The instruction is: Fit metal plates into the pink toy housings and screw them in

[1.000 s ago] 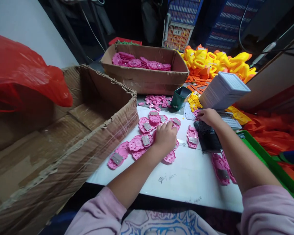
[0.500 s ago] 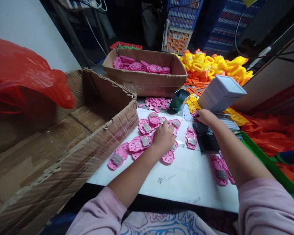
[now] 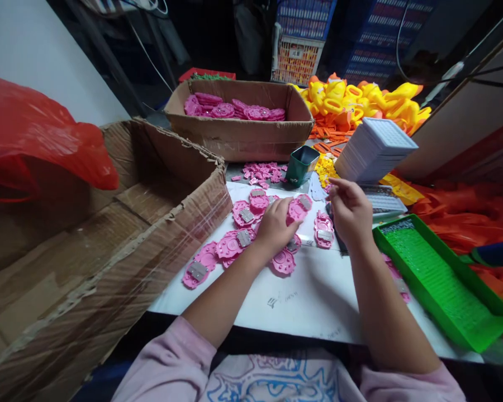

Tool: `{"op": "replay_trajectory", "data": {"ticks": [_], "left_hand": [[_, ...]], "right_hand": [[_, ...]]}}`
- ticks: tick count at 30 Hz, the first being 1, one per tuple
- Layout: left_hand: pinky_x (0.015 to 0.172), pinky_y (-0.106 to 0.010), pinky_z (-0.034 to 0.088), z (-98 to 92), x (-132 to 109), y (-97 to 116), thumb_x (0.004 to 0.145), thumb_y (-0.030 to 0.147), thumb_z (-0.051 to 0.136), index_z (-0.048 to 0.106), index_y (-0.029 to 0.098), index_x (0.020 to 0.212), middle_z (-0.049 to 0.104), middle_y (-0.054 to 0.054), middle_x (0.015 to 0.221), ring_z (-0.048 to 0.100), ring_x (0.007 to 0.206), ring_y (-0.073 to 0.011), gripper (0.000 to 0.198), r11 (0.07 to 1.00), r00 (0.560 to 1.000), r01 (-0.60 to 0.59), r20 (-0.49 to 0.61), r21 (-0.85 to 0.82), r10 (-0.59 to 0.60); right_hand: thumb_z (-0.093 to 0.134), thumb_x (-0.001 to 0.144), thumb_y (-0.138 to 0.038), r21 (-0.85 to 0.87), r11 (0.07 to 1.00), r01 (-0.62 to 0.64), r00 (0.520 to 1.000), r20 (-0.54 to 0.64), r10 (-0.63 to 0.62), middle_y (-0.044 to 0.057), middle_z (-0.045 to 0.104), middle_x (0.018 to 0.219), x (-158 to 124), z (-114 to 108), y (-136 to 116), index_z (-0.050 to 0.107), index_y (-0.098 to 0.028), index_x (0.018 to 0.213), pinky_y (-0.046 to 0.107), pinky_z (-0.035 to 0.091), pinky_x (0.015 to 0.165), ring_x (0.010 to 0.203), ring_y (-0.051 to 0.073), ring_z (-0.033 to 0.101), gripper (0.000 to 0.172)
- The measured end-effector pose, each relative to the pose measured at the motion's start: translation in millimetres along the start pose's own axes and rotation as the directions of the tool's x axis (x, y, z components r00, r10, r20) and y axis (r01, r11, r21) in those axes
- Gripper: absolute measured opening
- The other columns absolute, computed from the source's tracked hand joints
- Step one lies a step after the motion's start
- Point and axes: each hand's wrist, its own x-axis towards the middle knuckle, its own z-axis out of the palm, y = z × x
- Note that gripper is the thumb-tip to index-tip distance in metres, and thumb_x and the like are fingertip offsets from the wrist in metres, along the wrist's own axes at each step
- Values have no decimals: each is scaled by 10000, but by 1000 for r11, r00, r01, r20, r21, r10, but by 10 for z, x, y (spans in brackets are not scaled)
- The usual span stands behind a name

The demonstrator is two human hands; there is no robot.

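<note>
Several pink plastic parts [image 3: 230, 243] with grey metal plates lie on the white table [image 3: 318, 296]. My left hand [image 3: 273, 226] is closed around one pink part [image 3: 298, 209], lifting it a little off the pile. My right hand [image 3: 350, 211] hovers just right of it, fingers curled in a pinch; what it holds is too small to make out. Another pink part [image 3: 323, 230] lies between the hands. A black tray [image 3: 334, 223] is mostly hidden behind my right hand.
A large torn cardboard box [image 3: 109, 234] and red bag [image 3: 37, 134] stand at left. A box of pink parts [image 3: 238, 120] sits at the back, beside a green cup [image 3: 300, 165], white stacked trays [image 3: 373, 151], a green tray [image 3: 440, 279] and yellow toys [image 3: 360, 100].
My right hand left the black tray and moved left toward my left hand. My left hand has picked one pink part up from the pile. The camera shifted, showing the green tray.
</note>
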Motion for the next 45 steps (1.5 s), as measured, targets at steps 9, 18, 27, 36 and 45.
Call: {"op": "replay_trajectory", "data": {"ticks": [9, 18, 27, 36, 45], "left_hand": [[955, -335, 467, -111, -70, 209, 696, 318, 751, 462, 226, 1237, 557, -93, 1249, 544, 1109, -187, 621, 688, 997, 67, 23, -723, -73], [827, -273, 512, -156, -14, 183, 598, 499, 809, 545, 219, 1128, 599, -51, 1121, 587, 998, -169, 655, 376, 975, 138, 60, -916, -213], [611, -319, 550, -273, 56, 240, 881, 658, 343, 599, 184, 986, 658, -38, 860, 665, 695, -176, 549, -175, 837, 429, 463, -886, -291], [436, -327, 528, -104, -58, 285, 900, 642, 39, 577, 84, 1053, 633, -84, 648, 653, 505, -218, 790, -139, 578, 810, 816, -570, 15], [407, -306, 518, -4, -84, 244, 870, 700, 67, 587, 107, 950, 645, -82, 651, 650, 497, -210, 793, -135, 578, 812, 814, -567, 55]], "right_hand": [[733, 701, -332, 502, 861, -77, 920, -298, 256, 15, 648, 836, -260, -71, 28, 663, -206, 873, 293, 518, 720, 747, 112, 606, 225], [828, 566, -313, 767, 525, -368, 875, 95, 475, -18, 642, 715, -262, -41, -152, 658, -207, 794, 218, 523, 588, 616, 71, 594, 304], [781, 643, -361, 572, 658, -490, 870, 280, 405, 21, 696, 755, -409, 45, -189, 708, -205, 865, 254, 533, 575, 622, 100, 620, 281], [759, 676, -348, 589, 694, -415, 910, 245, 335, -9, 629, 667, -405, 19, -177, 677, -217, 822, 207, 441, 435, 518, 79, 546, 212], [731, 694, -410, 433, 734, -523, 834, 435, 338, 4, 619, 665, -430, -1, -147, 688, -179, 899, 212, 378, 415, 465, 63, 478, 312]]}}
